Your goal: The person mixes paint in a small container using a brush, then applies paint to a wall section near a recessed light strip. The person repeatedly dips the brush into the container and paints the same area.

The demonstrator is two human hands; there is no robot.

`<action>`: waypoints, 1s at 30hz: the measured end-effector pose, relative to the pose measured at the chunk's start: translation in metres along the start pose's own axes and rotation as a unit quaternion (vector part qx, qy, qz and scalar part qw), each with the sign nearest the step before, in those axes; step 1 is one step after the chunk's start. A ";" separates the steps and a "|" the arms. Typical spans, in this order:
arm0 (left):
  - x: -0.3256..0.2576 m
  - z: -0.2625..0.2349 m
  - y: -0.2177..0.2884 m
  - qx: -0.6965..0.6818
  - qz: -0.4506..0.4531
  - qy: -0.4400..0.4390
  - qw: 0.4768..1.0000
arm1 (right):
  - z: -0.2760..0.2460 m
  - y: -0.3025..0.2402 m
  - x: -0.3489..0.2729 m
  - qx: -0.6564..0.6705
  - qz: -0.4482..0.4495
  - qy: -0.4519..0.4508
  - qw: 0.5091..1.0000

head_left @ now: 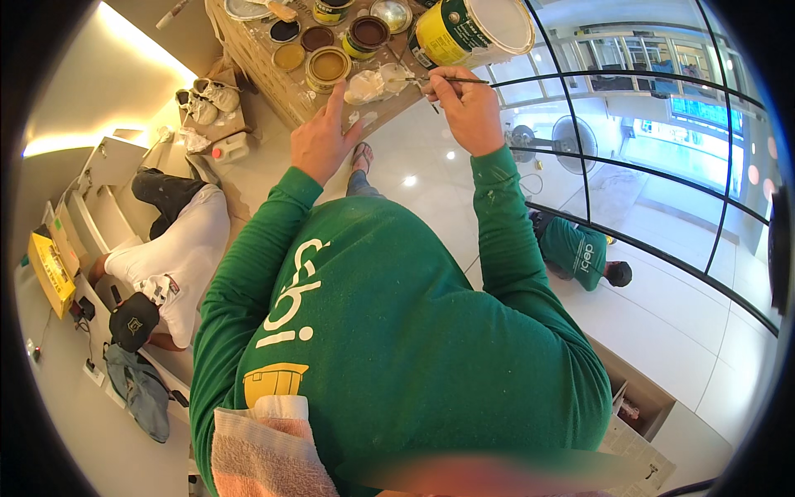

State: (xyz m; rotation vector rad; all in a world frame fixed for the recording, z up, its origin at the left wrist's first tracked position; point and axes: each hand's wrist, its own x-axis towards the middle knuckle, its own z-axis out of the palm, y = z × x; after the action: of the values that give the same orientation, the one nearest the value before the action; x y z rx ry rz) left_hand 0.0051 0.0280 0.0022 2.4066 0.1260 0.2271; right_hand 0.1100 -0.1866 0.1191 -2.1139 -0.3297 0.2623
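In my right hand (pixel 472 116) is a thin paintbrush (pixel 460 79), pinched near the middle. Its tip points left, at a crumpled white wad (pixel 373 85) on the corner of the worktop (pixel 370 124). My left hand (pixel 319 142) is just short of the worktop's near edge, its index finger stretched out and its thumb apart, with nothing in it. That fingertip is close to an open tin of ochre paint (pixel 328 66). Behind stands an open tin of dark brown paint (pixel 369 33). Paint-covered lids, one ochre lid (pixel 288 57) among them, lie to the left.
A large paint bucket (pixel 464 33) rests at the worktop's right. Dark-framed glass panes (pixel 613 116) rise on the right. A person in white (pixel 178 240) bends at the left; a person in green (pixel 571 248) is farther right. Shoes (pixel 207 99) sit on a box.
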 end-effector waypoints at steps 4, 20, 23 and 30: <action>0.002 0.000 0.000 -0.002 0.011 -0.003 1.000 | 0.000 -0.001 0.000 0.002 -0.004 0.011 1.000; 0.006 0.009 0.002 0.009 0.015 -0.032 0.999 | 0.011 0.012 0.005 0.056 -0.028 0.103 0.993; 0.006 0.008 0.001 0.018 0.013 -0.036 0.999 | 0.017 0.011 0.007 0.025 -0.035 0.108 0.993; 0.004 0.008 0.002 0.016 0.022 -0.027 0.999 | 0.016 0.010 0.011 0.002 -0.045 0.095 0.994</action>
State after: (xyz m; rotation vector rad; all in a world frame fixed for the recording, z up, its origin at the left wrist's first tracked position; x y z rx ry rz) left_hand 0.0106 0.0223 -0.0021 2.4460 0.0524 0.1811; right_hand 0.1168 -0.1758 0.1014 -2.0935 -0.3097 0.0076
